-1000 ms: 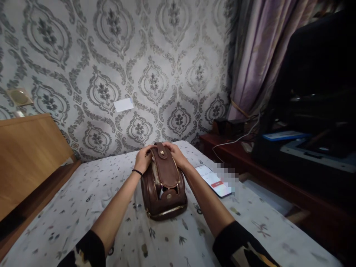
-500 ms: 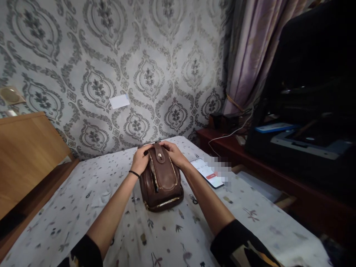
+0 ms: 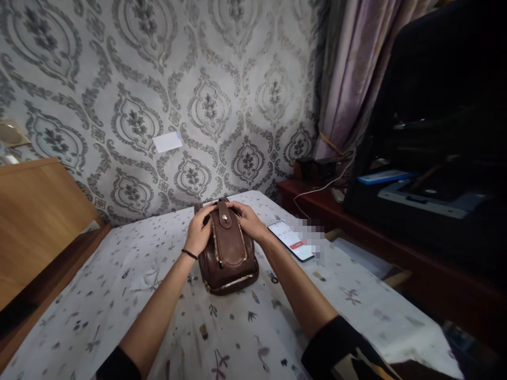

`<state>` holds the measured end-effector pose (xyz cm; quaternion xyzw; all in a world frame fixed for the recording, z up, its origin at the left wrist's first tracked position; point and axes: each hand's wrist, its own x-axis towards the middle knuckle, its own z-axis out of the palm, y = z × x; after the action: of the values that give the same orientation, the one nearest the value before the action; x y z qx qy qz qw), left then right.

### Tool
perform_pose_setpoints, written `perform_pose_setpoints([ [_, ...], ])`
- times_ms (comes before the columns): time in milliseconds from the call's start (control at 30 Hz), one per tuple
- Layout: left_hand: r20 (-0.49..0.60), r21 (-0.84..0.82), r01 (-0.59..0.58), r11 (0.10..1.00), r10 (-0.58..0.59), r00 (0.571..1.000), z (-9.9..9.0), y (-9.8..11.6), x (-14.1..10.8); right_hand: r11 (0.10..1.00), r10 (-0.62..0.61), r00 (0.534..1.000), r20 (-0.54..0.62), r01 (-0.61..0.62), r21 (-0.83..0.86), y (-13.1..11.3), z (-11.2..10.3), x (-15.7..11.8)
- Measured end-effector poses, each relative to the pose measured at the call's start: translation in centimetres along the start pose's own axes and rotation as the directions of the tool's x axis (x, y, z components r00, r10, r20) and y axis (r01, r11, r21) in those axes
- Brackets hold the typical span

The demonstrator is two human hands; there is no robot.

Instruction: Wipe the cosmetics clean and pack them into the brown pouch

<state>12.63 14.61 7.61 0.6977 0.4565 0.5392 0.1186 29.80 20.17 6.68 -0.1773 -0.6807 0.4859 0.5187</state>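
A small brown leather backpack (image 3: 232,248) lies on the patterned white bedsheet, its front side up. Gold-toned zippers run around its front pocket and along its bottom edge. A strap flap with a metal clasp (image 3: 224,217) crosses the upper part. My left hand (image 3: 200,232) is closed around the upper left side, thumb over the front edge. On the opposite side, my right hand (image 3: 247,219) grips the upper right edge, with its fingertips near the flap and partly hidden behind the bag.
A phone (image 3: 291,241) with a lit screen lies right of the bag. A wooden headboard (image 3: 43,221) stands at left. At right are a dark red cabinet (image 3: 317,203) with a white cable, an open drawer (image 3: 364,258) and a large black screen (image 3: 431,132). A patterned wall closes off the back.
Both hands stay on the backpack. The dark gap along the left of its front pocket has narrowed, and the pocket sits flatter. The camera view has shifted slightly.
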Motion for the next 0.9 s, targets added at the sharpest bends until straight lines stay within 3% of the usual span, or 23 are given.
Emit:
perform_pose_setpoints([
  [200, 0.004, 0.053, -0.012, 0.999, 0.012, 1.0, 0.2, 0.5, -0.9, 0.999, 0.001, 0.999, -0.035, -0.002, -0.042, -0.3, 0.1, -1.2],
  [633, -0.013, 0.253, 0.052, 0.966, -0.05, 0.999, 0.4, 0.9, 0.5, 0.999, -0.029, 0.992, -0.121, 0.024, -0.048, 0.3, 0.4, -2.4],
  [900, 0.021, 0.205, 0.025, 0.979, -0.03, 0.999, 0.1, 1.4, -0.5, 1.0, -0.017, 0.99, -0.137, 0.016, -0.006, 0.4, 0.6, -2.5],
])
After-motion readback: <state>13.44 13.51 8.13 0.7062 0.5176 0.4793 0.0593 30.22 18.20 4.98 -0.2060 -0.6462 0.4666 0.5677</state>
